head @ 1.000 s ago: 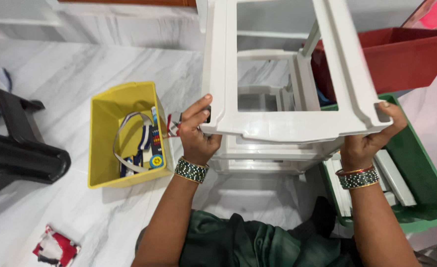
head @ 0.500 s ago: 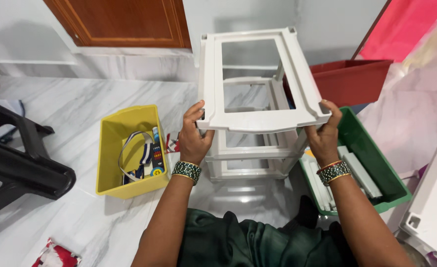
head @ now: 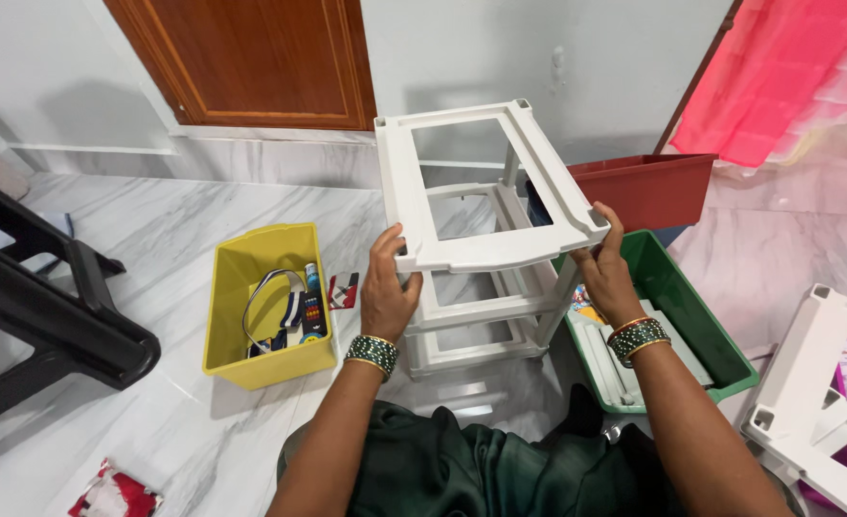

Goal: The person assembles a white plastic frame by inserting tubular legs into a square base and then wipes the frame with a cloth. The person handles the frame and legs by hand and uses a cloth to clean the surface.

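The floor (head: 146,239) is polished white marble with grey veins, running to a white wall and a brown panelled wooden door (head: 251,57); a pink cloth (head: 787,77) hangs at the upper right. On the floor ahead of the person stands a white plastic drawer frame (head: 490,191), a smooth, open rectangular rack with several tiers and no drawers in it. The left hand (head: 388,292) grips the near left corner of its top tier, fingers curled over the rim; the right hand (head: 605,268) clasps the near right corner likewise. Both wrists wear green beaded bangles. Left of the frame sits a glossy yellow plastic bin (head: 268,306) holding cables and small items. To the right lie a green plastic tray (head: 701,325) and a dark red one (head: 648,187). A black plastic chair (head: 40,306) lies at far left, and another white frame (head: 806,402) at the lower right.
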